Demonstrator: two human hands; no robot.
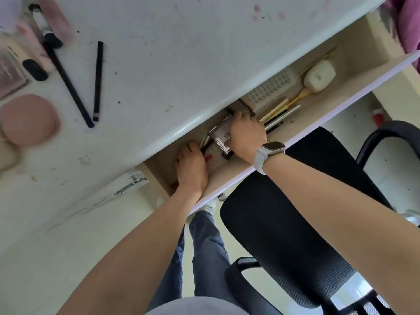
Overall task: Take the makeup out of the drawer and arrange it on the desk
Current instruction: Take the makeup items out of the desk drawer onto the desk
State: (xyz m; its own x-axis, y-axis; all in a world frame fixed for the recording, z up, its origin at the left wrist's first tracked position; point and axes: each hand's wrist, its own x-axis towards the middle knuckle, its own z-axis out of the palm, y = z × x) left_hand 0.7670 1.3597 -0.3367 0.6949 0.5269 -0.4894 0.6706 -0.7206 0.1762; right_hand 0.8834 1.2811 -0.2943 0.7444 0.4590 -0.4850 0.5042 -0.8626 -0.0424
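Lying scattered, makeup [27, 119] dots stained desk [181, 53].

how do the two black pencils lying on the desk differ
The longer plain black pencil slants diagonally, its upper end among the other makeup; the shorter black pencil with the pale pink band lies nearly straight, apart from everything. The longer one looks black all along; the shorter has the band near its lower end. Both are slim, lying flat on the white desk.
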